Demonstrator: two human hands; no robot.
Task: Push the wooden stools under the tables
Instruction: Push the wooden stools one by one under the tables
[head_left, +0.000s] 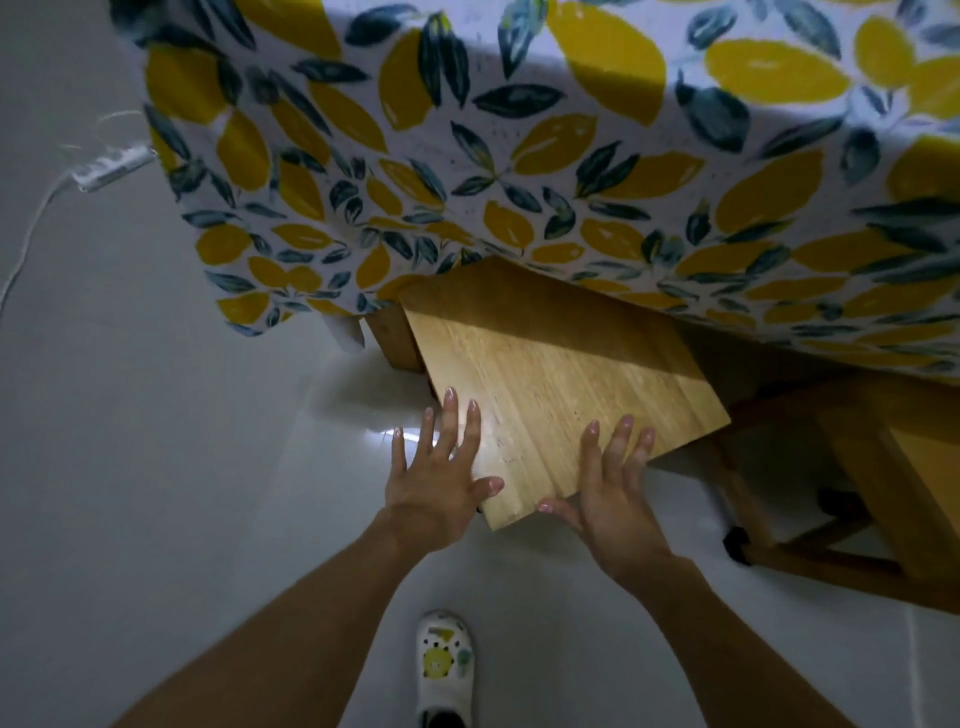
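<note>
A wooden stool (561, 374) with a pale rectangular seat stands partly under a table draped in a lemon-print cloth (519, 156); its far edge is hidden beneath the cloth's hem. My left hand (441, 467) lies flat, fingers spread, on the seat's near left corner. My right hand (608, 478) rests open against the near edge, fingers on the seat and thumb below the rim. Neither hand is closed around anything.
A second wooden stool (893, 499) stands at the right, partly under the same cloth. A white power strip (111, 166) with its cable lies on the glossy white floor at the left. My white shoe (444, 670) is below the stool.
</note>
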